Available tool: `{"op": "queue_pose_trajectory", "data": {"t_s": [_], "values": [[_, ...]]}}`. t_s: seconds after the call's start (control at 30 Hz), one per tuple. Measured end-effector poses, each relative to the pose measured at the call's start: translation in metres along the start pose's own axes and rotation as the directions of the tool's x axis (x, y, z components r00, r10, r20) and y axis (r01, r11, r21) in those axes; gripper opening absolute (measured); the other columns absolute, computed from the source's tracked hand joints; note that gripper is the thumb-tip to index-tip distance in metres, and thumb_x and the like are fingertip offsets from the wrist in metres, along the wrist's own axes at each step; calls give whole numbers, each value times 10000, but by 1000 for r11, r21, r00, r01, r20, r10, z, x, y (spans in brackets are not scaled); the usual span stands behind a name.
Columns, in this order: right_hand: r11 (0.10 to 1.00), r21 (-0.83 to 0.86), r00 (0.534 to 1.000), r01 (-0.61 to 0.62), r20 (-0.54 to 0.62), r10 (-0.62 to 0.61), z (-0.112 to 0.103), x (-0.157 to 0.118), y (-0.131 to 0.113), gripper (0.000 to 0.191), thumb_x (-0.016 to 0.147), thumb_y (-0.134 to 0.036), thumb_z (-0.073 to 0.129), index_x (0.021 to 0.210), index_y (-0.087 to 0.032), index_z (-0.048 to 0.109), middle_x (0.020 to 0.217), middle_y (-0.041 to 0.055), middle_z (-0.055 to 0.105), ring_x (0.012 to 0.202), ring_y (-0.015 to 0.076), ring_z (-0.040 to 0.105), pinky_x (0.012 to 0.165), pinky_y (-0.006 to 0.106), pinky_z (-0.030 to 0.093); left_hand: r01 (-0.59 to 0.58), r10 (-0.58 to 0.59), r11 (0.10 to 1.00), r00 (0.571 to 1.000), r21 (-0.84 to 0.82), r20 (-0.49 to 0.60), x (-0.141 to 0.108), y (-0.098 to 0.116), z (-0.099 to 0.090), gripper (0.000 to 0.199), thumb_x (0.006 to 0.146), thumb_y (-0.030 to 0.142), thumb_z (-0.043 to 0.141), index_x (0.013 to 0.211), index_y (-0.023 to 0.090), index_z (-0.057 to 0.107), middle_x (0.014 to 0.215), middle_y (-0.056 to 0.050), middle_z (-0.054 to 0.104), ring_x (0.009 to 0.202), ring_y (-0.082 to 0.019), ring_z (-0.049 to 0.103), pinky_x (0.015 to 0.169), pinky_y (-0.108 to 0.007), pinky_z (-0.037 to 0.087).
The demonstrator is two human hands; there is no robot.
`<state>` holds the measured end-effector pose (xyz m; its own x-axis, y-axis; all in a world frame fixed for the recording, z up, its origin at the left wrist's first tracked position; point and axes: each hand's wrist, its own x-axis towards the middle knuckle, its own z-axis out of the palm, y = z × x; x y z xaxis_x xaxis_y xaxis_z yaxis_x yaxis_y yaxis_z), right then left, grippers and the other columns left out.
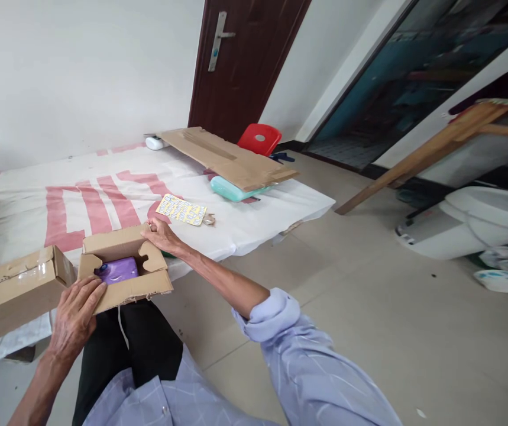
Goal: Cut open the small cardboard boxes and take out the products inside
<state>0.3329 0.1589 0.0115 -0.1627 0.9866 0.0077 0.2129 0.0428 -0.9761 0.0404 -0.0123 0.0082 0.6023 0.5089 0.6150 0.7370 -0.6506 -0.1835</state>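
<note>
An open cardboard box (pixel 132 290) stands at the near edge of the cloth-covered table, its flaps spread. Inside it lies a purple item (pixel 120 270). My left hand (pixel 76 307) rests on the box's left near flap, fingers close together and gripping it. At the box's far right corner, my right hand (pixel 161 234) pinches a cardboard flap. Just beyond that hand lies a yellow and white sticker sheet (pixel 181 209), with a small crumpled brown piece (pixel 209 219) beside it.
A closed cardboard box (pixel 18 287) sits at the left. Flat cardboard (pixel 227 157) lies over a teal item (pixel 231 189) on the table (pixel 280 219). Behind is a red chair (pixel 259 139). A white bucket (pixel 488 219) and wooden legs (pixel 413 157) stand at the right.
</note>
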Motion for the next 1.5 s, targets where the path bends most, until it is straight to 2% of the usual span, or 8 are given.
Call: {"op": "queue_pose_trajectory", "data": {"t_s": [0.37,0.5,0.6,0.67,0.77,1.0,1.27,1.5], "values": [[988,34,986,151,64,-153,-2,-5,26,444,871,-453,677,1246,-222,625,1013,64,783,947,261,747,828,389,596,101,-101,995,995,-5,13,-25,23,8,600,980,60,528,1564,186,584,1510,-222,678,1519,-376,563,1207,-530,458],[947,-127,954,294,-28,-299,-10,-14,29,511,888,-483,692,1316,-214,617,1050,81,752,950,260,715,873,425,594,151,-151,988,988,-32,-7,-26,30,8,609,986,83,543,1580,209,584,1514,-216,677,1533,-379,550,1187,-535,470],[853,-316,875,416,-114,-469,-15,-27,20,513,920,-434,693,1380,-223,609,1135,98,721,972,266,678,904,465,596,156,-157,987,987,-35,-19,-26,34,8,599,987,76,541,1569,204,595,1506,-214,683,1527,-379,551,1192,-542,462],[739,-437,776,512,-134,-617,-16,-39,9,477,944,-376,683,1391,-223,619,1201,121,701,1077,303,661,987,516,582,152,-153,988,988,-34,-22,-26,36,7,588,989,74,534,1562,192,599,1495,-217,689,1526,-379,549,1196,-544,456],[564,-565,668,602,-30,-743,-13,-58,-8,334,1001,-288,633,1322,-212,681,1248,146,696,1211,343,623,1104,559,523,157,-157,987,987,-35,-13,-26,38,6,612,984,74,534,1581,195,584,1498,-212,692,1532,-377,543,1200,-549,452],[401,-574,691,714,485,-536,-7,-73,-17,166,1023,-279,689,1121,-194,792,1182,133,780,1164,320,629,1026,492,508,222,-217,972,973,-71,76,-37,40,6,681,957,104,572,1615,282,586,1578,-175,658,1541,-382,549,1218,-579,445],[400,-574,694,715,515,-502,-16,-71,-17,163,1001,-274,707,1102,-197,809,1125,116,771,1142,301,615,1004,444,483,178,-178,984,984,-21,4,-32,45,6,623,959,73,551,1562,218,602,1514,-196,697,1547,-367,534,1198,-551,443],[310,-645,709,699,568,-418,-4,-67,-32,164,1021,-173,614,974,-186,770,1044,120,729,1068,291,600,967,425,452,147,-144,989,986,-29,84,-19,43,-10,576,937,97,553,1481,249,666,1522,-132,733,1567,-377,534,1239,-589,357]]}}
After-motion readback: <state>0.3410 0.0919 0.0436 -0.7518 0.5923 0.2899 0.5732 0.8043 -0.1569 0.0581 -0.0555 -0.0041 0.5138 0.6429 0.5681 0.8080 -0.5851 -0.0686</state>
